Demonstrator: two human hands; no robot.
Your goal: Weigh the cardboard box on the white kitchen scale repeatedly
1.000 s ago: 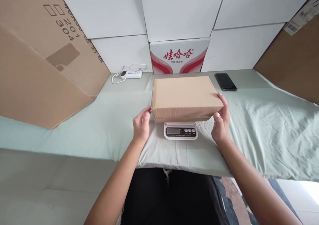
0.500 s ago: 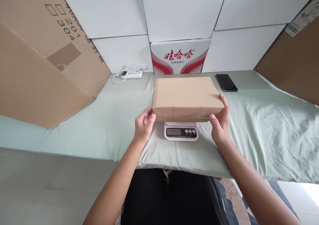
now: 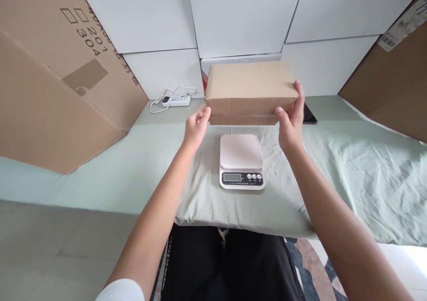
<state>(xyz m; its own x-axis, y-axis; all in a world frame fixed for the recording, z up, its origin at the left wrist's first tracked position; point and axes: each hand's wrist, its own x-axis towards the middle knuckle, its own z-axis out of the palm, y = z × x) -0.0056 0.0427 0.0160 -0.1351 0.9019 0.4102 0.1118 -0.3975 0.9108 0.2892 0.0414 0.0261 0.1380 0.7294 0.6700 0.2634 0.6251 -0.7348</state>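
Note:
A closed brown cardboard box (image 3: 250,83) is held up between my two hands, beyond and above a kitchen scale. My left hand (image 3: 197,125) grips its near left corner, thumb on the front face. On the other end, my right hand (image 3: 291,118) has its thumb at the front and its fingers around the right side. The white digital scale (image 3: 241,152) lies on the cloth with its whole weighing plate uncovered. Its display (image 3: 232,177) looks blank, beside three round buttons.
A pale green cloth (image 3: 160,158) covers the table. A white power strip (image 3: 176,101) with a cable lies at the back left. Partly behind the box is a black phone (image 3: 309,114). Large cartons stand left (image 3: 60,96) and right (image 3: 390,78), with white panels (image 3: 160,72) behind.
Both hands have lifted the box and carried it away from me, toward the back. The scale's plate now shows, while the box hides the printed white carton and part of the phone.

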